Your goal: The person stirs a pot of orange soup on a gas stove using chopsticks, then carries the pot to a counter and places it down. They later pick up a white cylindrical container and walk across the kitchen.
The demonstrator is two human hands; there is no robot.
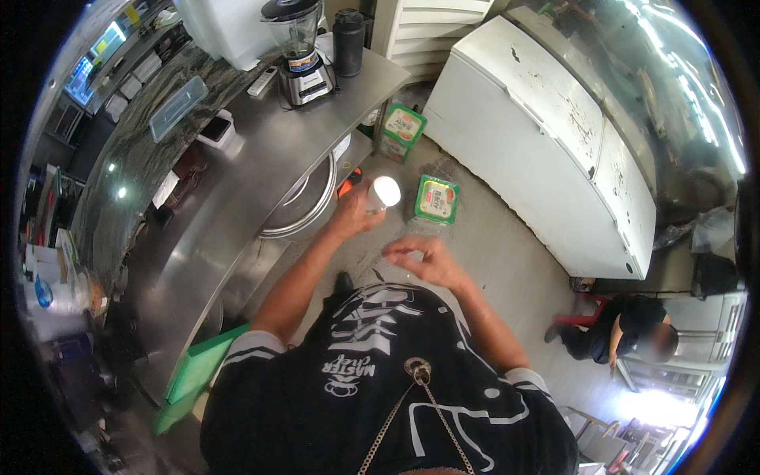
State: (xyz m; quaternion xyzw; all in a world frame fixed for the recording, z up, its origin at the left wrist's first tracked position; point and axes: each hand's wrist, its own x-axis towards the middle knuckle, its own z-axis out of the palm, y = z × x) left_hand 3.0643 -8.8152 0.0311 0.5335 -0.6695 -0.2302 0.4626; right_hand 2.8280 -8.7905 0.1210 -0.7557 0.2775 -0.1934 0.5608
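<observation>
My left hand [354, 212] is closed around a small container with a white top [386, 191], held over the floor beside the steel table. My right hand [426, 259] is nearer my body, fingers bent and thumb apart, with nothing visible in it. Beyond the hands, a green square tin or tub [436, 200] stands on the floor. Another green container [402, 133] stands farther off by the table's corner. Left of my left hand, a large round metal pot with a lid [303, 205] sits under the tabletop.
A steel table [255, 139] runs along the left, bearing a blender [304, 71], a dark bottle [348, 44] and a white remote control [263, 81]. A white chest freezer [510, 136] stands at the right. Green boards [202, 365] lean low at the left. A seated person [623, 329] is at far right.
</observation>
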